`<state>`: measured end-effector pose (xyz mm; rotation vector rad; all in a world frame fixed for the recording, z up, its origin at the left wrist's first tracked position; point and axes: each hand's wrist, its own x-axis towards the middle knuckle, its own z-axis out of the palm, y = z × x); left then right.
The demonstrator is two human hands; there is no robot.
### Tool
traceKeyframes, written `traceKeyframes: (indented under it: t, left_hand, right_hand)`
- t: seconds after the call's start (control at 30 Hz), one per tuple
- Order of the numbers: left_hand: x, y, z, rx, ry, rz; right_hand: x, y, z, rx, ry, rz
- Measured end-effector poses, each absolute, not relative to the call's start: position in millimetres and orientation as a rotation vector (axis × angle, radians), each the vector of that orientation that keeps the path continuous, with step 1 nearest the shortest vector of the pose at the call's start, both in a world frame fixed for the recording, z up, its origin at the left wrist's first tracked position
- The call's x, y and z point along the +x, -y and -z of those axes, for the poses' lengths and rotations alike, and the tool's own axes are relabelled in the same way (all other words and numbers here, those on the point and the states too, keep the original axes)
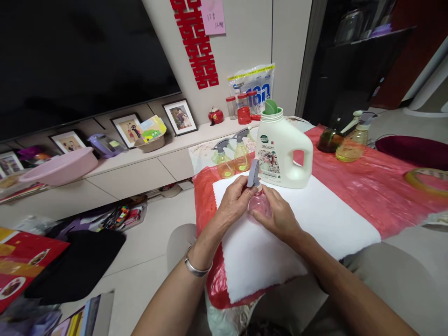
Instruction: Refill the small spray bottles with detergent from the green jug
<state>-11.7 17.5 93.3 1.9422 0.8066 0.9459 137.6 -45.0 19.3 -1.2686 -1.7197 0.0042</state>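
Over the white cloth (336,219), both hands are at a small clear pink spray bottle (259,204) with a grey trigger head. My left hand (235,198) is closed on the grey spray head (253,173) at the bottle's neck. Wrapped around the bottle's body is my right hand (281,212). Just behind the hands stands a large pale green detergent jug (285,154), upright, with a green piece in its mouth. Two yellowish spray bottles (225,164) with grey heads stand to its left.
Red plastic sheeting (332,186) covers the table. At the right are another yellow spray bottle (353,142), a dark bottle (329,140) and a roll of tape (429,182). A low cabinet (140,165) behind holds framed photos, a pink basin (61,167) and red-lidded jars.
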Motion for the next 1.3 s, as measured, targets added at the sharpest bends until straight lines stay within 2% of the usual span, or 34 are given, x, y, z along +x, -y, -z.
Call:
traceKeyframes:
  t: [0.6, 0.93, 1.3]
  left_hand:
    - [-12.2, -13.8, -99.3, 2.185, -0.761, -0.946]
    - [-10.5, -10.1, -94.1, 2.155, -0.786, -0.987]
    - [-8.6, -2.9, -88.8, 1.967, -0.77, -1.106]
  right_hand:
    - [136.4, 46.1, -23.3, -1.238, 1.716, -0.098]
    - [149.4, 48.2, -34.9, -1.205, 1.699, -0.24]
    - [142.4, 48.5, -45.6, -1.148, 1.463, -0.175]
